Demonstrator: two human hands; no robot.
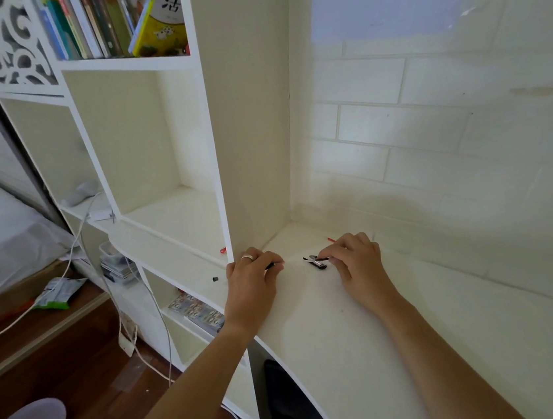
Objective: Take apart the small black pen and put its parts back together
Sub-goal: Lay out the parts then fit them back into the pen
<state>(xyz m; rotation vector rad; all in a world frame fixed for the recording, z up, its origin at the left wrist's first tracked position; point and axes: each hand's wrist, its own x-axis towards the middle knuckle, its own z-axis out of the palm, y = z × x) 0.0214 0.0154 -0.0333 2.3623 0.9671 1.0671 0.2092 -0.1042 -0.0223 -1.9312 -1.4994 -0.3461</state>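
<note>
My left hand (253, 274), with a ring on one finger, rests on the white desk (371, 353) and pinches a short black pen part (270, 265) at its fingertips. To its right, my right hand (356, 257) holds a thin black pen piece (312, 259) by one end. That piece lies across another small black part with a silver clip (319, 265) on the desk. A tiny black bit (215, 279) sits on the shelf ledge to the left of my left hand. Most of what each hand holds is hidden by the fingers.
A thin red stick (331, 239) lies behind my right hand, and a red tip (223, 250) shows by the bookcase panel (247, 143). The brick-pattern wall (432, 140) runs close behind the desk. White cables (76, 246) hang at the left.
</note>
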